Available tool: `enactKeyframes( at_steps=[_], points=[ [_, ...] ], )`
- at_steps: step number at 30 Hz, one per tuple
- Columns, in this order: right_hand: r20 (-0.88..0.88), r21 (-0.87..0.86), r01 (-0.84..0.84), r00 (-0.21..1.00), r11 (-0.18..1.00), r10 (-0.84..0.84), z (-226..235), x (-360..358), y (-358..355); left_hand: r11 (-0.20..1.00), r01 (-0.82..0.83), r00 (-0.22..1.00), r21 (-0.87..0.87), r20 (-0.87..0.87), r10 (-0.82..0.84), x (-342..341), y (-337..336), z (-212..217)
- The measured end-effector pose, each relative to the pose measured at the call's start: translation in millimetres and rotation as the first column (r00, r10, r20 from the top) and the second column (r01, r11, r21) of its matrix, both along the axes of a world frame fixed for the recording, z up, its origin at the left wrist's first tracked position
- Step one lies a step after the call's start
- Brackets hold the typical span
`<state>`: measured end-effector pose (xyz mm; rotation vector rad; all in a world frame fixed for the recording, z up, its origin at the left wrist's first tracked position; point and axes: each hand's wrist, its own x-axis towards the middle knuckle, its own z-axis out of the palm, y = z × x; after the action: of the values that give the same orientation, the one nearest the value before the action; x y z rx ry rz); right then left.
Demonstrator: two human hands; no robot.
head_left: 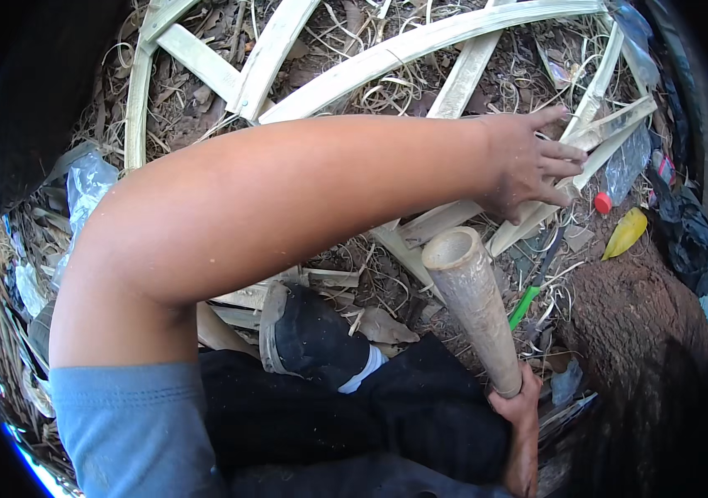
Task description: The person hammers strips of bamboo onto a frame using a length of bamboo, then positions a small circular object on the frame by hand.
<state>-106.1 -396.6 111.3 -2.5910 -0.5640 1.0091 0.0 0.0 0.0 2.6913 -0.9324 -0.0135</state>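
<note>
My left arm stretches across the view from the left. At its end my left hand (536, 166) is open, fingers spread, over the pale split bamboo strips (594, 158) at the right; whether the fingertips touch them I cannot tell. Low on the right, my right hand (521, 397) is wrapped round the lower end of a bamboo tube (478, 307). The tube tilts, its hollow upper end pointing up and away to the left. Just beside it on the ground lies a tool with a green handle (524, 307) and what looks like a dark blade.
Long bamboo strips (403, 50) lie crossed over leaf litter and curled shavings. A tree trunk (644, 324) stands at the right, near a yellow leaf (626, 233), a plastic bottle with a red cap (603, 202) and black plastic (690, 241). My dark shoe (312, 332) rests at lower centre.
</note>
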Motion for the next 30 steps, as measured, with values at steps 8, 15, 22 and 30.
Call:
enactKeyframes(
  at_steps=[8, 15, 22, 30],
  points=[
    [-0.012, -0.073, 0.025, 1.0, 0.997, -0.026, -12.5, -3.3, 14.1, 0.99, 0.049, 0.996, 0.134, 0.063, -0.058, -5.0, -3.2, -20.5],
    [-0.037, -0.14, 0.083, 0.995, 0.987, -0.089, -8.2, 0.6, 12.4, 0.997, 0.061, 0.997, 0.052, 0.035, -0.063, -1.9, 0.0, -22.4],
    [-0.039, -0.075, 0.055, 0.998, 0.996, -0.058, -14.1, -2.8, 7.7, 0.995, 0.094, 0.99, -0.033, -0.104, -0.097, -1.2, 3.9, -18.6],
    [-0.061, -0.035, 0.032, 0.998, 0.999, -0.034, -6.2, -10.1, 22.8, 0.994, 0.099, 0.986, -0.047, -0.128, -0.104, -1.3, 3.7, -18.8]
  ],
)
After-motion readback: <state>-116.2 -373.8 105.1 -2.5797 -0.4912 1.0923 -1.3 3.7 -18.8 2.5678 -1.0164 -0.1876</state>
